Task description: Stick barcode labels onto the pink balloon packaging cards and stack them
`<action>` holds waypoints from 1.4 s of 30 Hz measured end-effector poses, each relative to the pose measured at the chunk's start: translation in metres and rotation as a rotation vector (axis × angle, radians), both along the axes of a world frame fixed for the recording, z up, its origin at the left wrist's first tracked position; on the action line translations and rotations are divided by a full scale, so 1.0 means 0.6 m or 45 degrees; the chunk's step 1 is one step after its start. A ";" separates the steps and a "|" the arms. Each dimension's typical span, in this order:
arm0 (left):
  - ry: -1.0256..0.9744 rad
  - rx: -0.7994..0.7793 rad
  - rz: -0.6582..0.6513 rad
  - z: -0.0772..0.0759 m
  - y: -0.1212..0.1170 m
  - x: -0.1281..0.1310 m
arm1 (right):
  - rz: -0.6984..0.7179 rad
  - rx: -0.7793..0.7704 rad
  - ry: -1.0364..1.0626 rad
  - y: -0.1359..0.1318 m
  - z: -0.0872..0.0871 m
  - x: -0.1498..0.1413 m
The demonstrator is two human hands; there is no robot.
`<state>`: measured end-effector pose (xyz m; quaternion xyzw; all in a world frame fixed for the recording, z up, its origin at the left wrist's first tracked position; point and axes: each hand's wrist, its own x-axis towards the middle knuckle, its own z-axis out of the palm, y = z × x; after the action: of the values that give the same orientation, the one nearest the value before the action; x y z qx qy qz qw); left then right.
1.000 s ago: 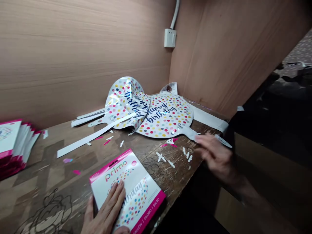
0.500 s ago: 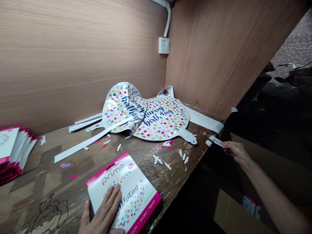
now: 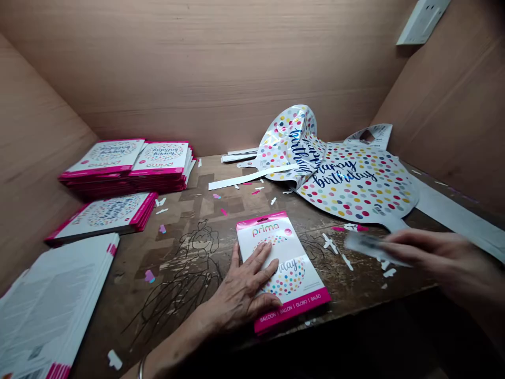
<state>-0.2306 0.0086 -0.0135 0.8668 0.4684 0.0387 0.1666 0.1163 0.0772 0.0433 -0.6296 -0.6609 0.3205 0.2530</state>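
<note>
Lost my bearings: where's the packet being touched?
In the head view, the packet lies just right of centre, under the left hand, by the table's front edge.

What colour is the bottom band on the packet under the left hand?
Pink band, clearest in the head view.

Right hand (image 3: 445, 258) moved in — label (image 3: 362, 244) above table (image 3: 355, 289).

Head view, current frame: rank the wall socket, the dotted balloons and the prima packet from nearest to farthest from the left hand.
1. Prima packet: directly under the left hand, touching it.
2. Dotted balloons: beyond the packet, toward the right.
3. Wall socket: farthest, high at the picture's upper right.
</note>
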 end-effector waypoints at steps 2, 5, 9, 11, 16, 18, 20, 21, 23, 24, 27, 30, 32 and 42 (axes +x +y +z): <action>-0.009 0.007 0.021 0.001 -0.002 0.001 | 0.361 -0.271 0.095 0.015 0.006 -0.101; -0.032 0.000 0.056 0.002 -0.004 0.002 | 0.548 -0.515 0.164 0.041 -0.009 -0.198; -0.066 -0.008 0.077 0.007 -0.004 0.004 | 0.622 -0.626 0.142 0.067 -0.037 -0.247; -0.075 -0.027 0.081 0.010 -0.004 0.005 | 0.646 -0.638 0.107 0.073 -0.043 -0.258; -0.095 -0.052 0.076 0.013 -0.004 0.006 | 0.758 -0.522 -0.177 0.081 -0.055 -0.280; -0.101 -0.041 0.073 0.013 -0.003 0.007 | 0.769 -0.460 -0.264 0.085 -0.061 -0.285; -0.105 -0.041 0.073 0.014 -0.003 0.007 | 0.775 -0.401 -0.332 0.088 -0.064 -0.289; -0.105 -0.043 0.075 0.015 -0.003 0.007 | 0.782 -0.376 -0.369 0.088 -0.063 -0.291; -0.101 -0.046 0.071 0.015 -0.003 0.006 | 0.787 -0.336 -0.441 0.086 -0.058 -0.296; -0.097 -0.045 0.066 0.014 -0.003 0.005 | 0.784 -0.315 -0.477 0.084 -0.055 -0.299; -0.095 -0.044 0.043 0.010 -0.003 0.003 | 0.766 -0.236 -0.582 0.074 -0.045 -0.305; -0.115 -0.063 0.017 0.007 -0.002 0.003 | 0.743 -0.175 -0.666 0.068 -0.041 -0.307; -0.129 -0.076 0.008 0.007 -0.001 0.004 | 0.727 -0.165 -0.703 0.066 -0.042 -0.306; -0.147 -0.117 0.023 0.002 -0.005 0.004 | 0.504 0.019 -0.799 0.042 -0.058 -0.285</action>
<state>-0.2285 0.0057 -0.0121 0.8503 0.4671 0.0686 0.2326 -0.0545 0.1022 0.0086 -0.5554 -0.8177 0.1497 -0.0244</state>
